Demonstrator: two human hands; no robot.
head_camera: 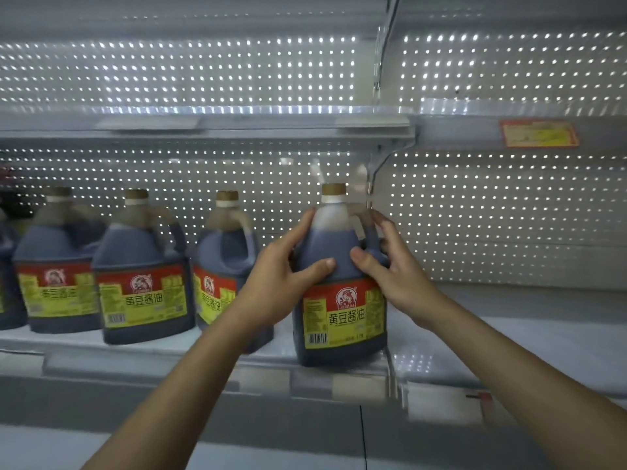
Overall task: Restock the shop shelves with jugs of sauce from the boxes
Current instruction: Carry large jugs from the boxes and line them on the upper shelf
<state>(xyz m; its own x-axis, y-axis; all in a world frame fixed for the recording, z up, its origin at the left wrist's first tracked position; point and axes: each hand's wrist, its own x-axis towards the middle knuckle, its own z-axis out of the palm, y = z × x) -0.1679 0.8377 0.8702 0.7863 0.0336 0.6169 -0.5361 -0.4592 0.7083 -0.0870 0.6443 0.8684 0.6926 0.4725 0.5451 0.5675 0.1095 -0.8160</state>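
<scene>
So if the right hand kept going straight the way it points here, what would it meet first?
The right hand already grips the shoulder of the jug, fingers aimed up and toward the back. Slipping past the jug, it would probably meet the perforated back panel first, though depth is hard to judge.

A white back wall [203,72] full of little holes lets bright light shine through. A yellow and red price tag [539,133] sits on the upper shelf's front edge. Left of the tag, a metal bracket [381,164] hangs down.
</scene>
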